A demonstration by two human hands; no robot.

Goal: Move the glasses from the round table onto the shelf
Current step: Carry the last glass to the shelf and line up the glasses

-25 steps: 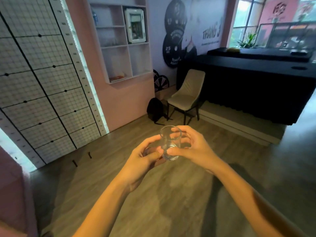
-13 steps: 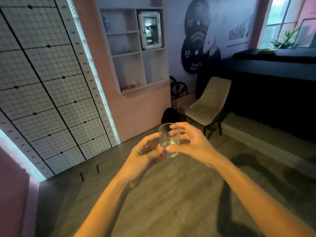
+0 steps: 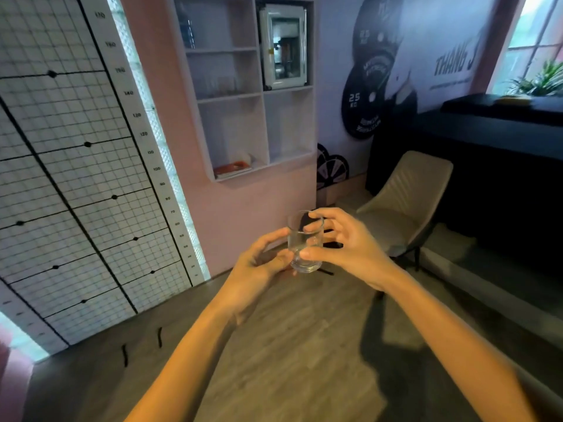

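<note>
Glass, a short clear tumbler (image 3: 304, 242), sits upright at chest height between my hands: left hand (image 3: 259, 269) cups its base, right hand (image 3: 344, 245) pinches rim and side, probably for steadiness. White wall shelf (image 3: 240, 95) waits ahead.

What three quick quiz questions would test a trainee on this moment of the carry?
1. True or false: the glass is held upright.
2. Which hands touch it? A) left only B) right only C) both
3. Fill in: the beige ____ stands right of the wall shelf.

Key: 1 true. 2 C: left hand low on the glass, right hand around its side and rim. 3 chair.
</note>
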